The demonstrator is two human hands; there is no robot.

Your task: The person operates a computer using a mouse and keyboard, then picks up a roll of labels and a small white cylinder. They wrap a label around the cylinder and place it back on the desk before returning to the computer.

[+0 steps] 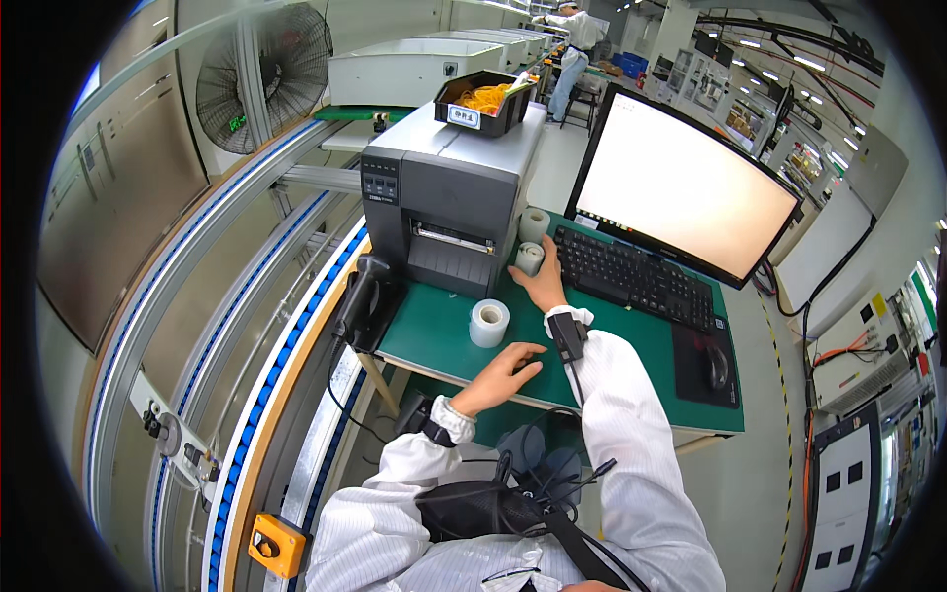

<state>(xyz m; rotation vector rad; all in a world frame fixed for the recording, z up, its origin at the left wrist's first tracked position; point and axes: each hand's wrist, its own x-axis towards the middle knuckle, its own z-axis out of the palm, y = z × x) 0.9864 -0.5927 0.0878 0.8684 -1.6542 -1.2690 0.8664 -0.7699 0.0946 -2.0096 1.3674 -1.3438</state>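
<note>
My right hand [542,283] reaches forward over the green table [434,331] and grips a small white roll [530,259] just in front of the grey label printer [449,192]. A second white roll [534,224] stands behind it, beside the printer. My left hand [503,373] rests palm down on the table's near edge, fingers loosely curled, holding nothing. A larger roll of white tape [489,323] stands on the table a little left of and beyond that hand.
A black keyboard [636,279], a bright monitor [681,187] and a mouse [717,367] on a black pad fill the right side. A black bin of yellow bands [483,102] sits on the printer. A handheld scanner [363,296] hangs at the table's left edge. A conveyor rail [266,375] runs along the left.
</note>
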